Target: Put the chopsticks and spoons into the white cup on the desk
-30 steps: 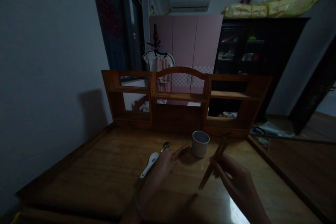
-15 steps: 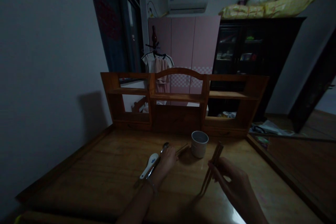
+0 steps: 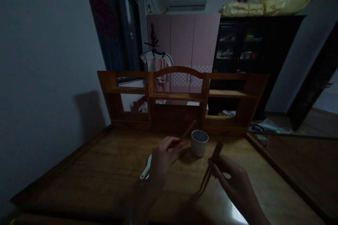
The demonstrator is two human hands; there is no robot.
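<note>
My left hand (image 3: 166, 151) pinches a wooden chopstick (image 3: 189, 129), its far end raised toward the back of the desk. A second thin line below my fingers may be another chopstick or a shadow; I cannot tell. Wooden chopsticks (image 3: 215, 154) are gripped in my right hand (image 3: 233, 175), tips pointing down close to the desktop. Between my hands, a little farther back, stands a light grey cup (image 3: 199, 144), upright. A white spoon (image 3: 146, 168) lies left of my left hand, partly covered by it. My left forearm hides most of a metal spoon.
The glossy wooden desktop (image 3: 105, 168) carries a wooden shelf unit (image 3: 176, 95) along its back edge. A wall (image 3: 47, 77) borders the desk on the left. Beyond are a pink wardrobe (image 3: 182, 38) and a dark cabinet (image 3: 280, 49).
My left hand has risen slightly off the desktop, lifting a chopstick whose far end now points up. It now covers more of the spoons. My right hand has barely moved.
</note>
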